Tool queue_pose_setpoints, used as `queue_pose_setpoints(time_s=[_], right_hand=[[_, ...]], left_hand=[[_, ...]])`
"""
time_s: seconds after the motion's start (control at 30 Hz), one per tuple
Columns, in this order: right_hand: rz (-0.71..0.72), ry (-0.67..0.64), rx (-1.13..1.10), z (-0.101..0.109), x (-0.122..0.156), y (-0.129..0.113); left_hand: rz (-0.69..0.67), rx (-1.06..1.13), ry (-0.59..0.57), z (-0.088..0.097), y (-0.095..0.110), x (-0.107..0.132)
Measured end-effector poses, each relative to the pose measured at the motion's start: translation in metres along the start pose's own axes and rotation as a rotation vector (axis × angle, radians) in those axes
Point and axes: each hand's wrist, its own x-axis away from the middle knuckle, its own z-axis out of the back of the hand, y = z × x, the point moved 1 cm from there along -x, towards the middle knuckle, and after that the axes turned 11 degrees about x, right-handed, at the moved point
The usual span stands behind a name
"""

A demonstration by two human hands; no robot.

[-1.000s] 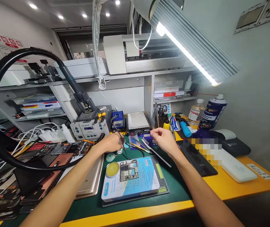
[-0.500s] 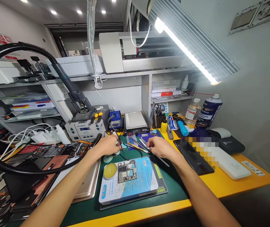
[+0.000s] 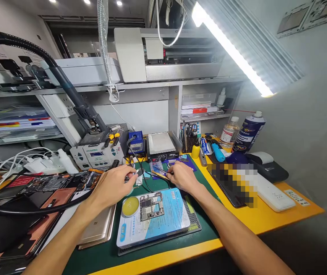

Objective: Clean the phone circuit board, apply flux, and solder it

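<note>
Slim tool (image 3: 160, 169), beyond the far edge of the circuit board (image 3: 151, 206), in my right hand (image 3: 170, 174): fingers drawn in narrow, looks like a pinch on its near end. Long axis slants leftward and away from that hand, over the board's far side. My left hand (image 3: 117, 183), beyond the board's far-left corner, pinches a small grey piece (image 3: 139, 172); that piece sits left of the tool's far end, apart from it. Board lies nearer my body than both hands; which hand is closer to it, can't call.

Around the board: yellow round tin (image 3: 130, 206) just left, blue-and-white box (image 3: 170, 219) underneath, bench (image 3: 278, 223) well right.

Hard to make out: tool's gripped end behind my fingers, its tip lost in clutter, most of the grey piece covered so type unclear. Pixelated patch (image 3: 238, 183) right of the board hides part of the dark phone (image 3: 225, 187).
</note>
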Motion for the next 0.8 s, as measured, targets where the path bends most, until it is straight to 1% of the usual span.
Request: queue_pose_setpoints(time_s=[0.1, 0.17, 0.23, 0.3, 0.37, 0.43, 0.5, 0.53, 0.6, 0.67, 0.7, 0.73, 0.8], right_hand=[[-0.063, 0.014, -0.270, 0.005, -0.003, -0.002], [-0.089, 0.013, -0.500, 0.015, -0.001, -0.004], [-0.083, -0.026, -0.756, 0.025, 0.005, -0.009], [-0.056, -0.119, -1.004, 0.031, 0.014, -0.016], [-0.050, -0.249, -1.200, 0.031, 0.022, -0.025], [-0.062, -0.414, -1.330, 0.027, 0.029, -0.034], [-0.074, -0.594, -1.396, 0.022, 0.035, -0.041], [-0.075, -0.676, -1.412, 0.020, 0.037, -0.044], [-0.066, -0.799, -1.426, 0.016, 0.041, -0.047], [-0.043, -0.858, -1.425, 0.014, 0.043, -0.047], [-0.027, -0.859, -1.424, 0.014, 0.044, -0.047], [-0.006, -0.830, -1.429, 0.015, 0.045, -0.047], [0.046, -0.697, -1.464, 0.019, 0.047, -0.046]], left_hand=[[-0.068, 0.115, 0.140, 0.002, 0.001, 0.006], [-0.115, 0.183, 0.227, 0.003, 0.005, 0.011], [-0.172, 0.241, 0.280, 0.003, 0.013, 0.018], [-0.247, 0.274, 0.301, 0.000, 0.024, 0.025], [-0.327, 0.270, 0.341, -0.003, 0.036, 0.031], [-0.415, 0.220, 0.399, -0.006, 0.044, 0.034], [-0.506, 0.144, 0.433, -0.009, 0.047, 0.034], [-0.550, 0.102, 0.428, -0.010, 0.046, 0.034], [-0.612, 0.081, 0.361, -0.011, 0.043, 0.032], [-0.618, 0.139, 0.277, -0.010, 0.040, 0.032], [-0.597, 0.185, 0.250, -0.010, 0.041, 0.032], [-0.563, 0.235, 0.236, -0.008, 0.043, 0.033], [-0.477, 0.315, 0.228, -0.006, 0.050, 0.037]])
